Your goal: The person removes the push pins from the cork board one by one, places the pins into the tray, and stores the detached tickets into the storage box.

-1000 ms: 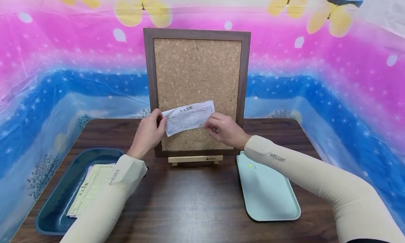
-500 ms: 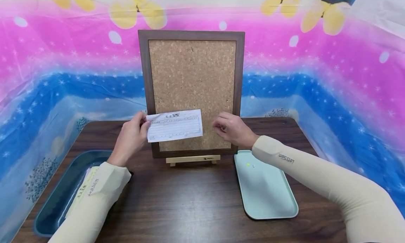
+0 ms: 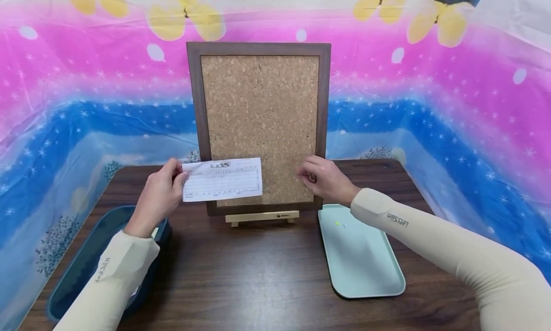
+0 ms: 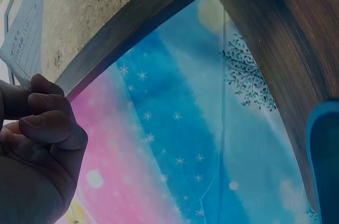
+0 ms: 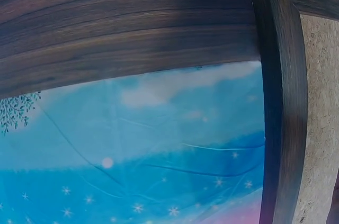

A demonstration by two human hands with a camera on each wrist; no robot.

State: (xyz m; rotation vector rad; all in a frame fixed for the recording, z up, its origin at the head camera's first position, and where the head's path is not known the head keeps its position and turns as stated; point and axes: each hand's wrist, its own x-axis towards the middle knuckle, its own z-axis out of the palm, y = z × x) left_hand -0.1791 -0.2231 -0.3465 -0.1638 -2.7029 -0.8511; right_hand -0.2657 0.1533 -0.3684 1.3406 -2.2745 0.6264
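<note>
My left hand (image 3: 160, 192) pinches the left end of a white printed paper slip (image 3: 222, 180) between thumb and fingers. The slip stands nearly level before the lower left of a framed cork board (image 3: 262, 111). In the left wrist view, the curled fingers (image 4: 46, 125) grip a corner of the slip (image 4: 25, 41). My right hand (image 3: 329, 179) is apart from the paper, by the board's lower right, its fingers curled inward. Whether something small lies between its fingertips I cannot tell. The right hand is out of the right wrist view.
A wooden stand (image 3: 262, 217) holds the board upright on the brown table (image 3: 241, 273). A pale green tray (image 3: 361, 259) with a tiny yellow item (image 3: 337, 223) lies to the right. Under the left arm sits a dark blue bin (image 3: 82, 269). A printed cloth (image 3: 379, 82) hangs behind.
The right fingers have come off the slip's right end. The left hand has carried the slip left and slightly down, away from the board's middle, and levelled it. The right hand has shifted slightly right.
</note>
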